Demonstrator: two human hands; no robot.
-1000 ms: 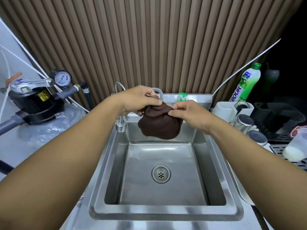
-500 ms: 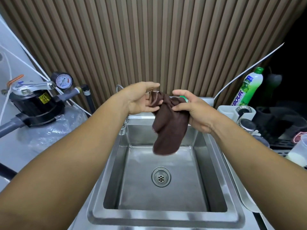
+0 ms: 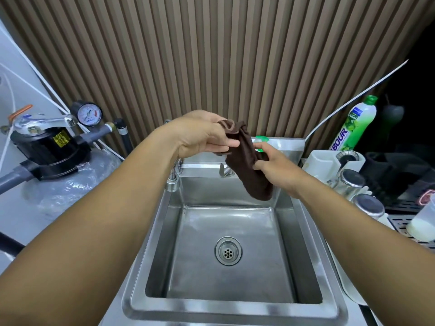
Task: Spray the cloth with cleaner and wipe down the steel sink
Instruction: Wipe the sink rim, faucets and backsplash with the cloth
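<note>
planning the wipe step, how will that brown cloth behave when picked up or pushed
Probably floppy: the brown cloth sags limply between the left hand and right hand. Likely light, since pinching fingers alone carry it. Pushed across the sink, it would likely bunch rather than slide flat.

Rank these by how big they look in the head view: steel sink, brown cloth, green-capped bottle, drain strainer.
1. steel sink, by far the largest.
2. brown cloth, though it is held nearer the camera, so its lead over the bottle is unsure.
3. green-capped bottle, its base hidden.
4. drain strainer, the smallest.
</note>
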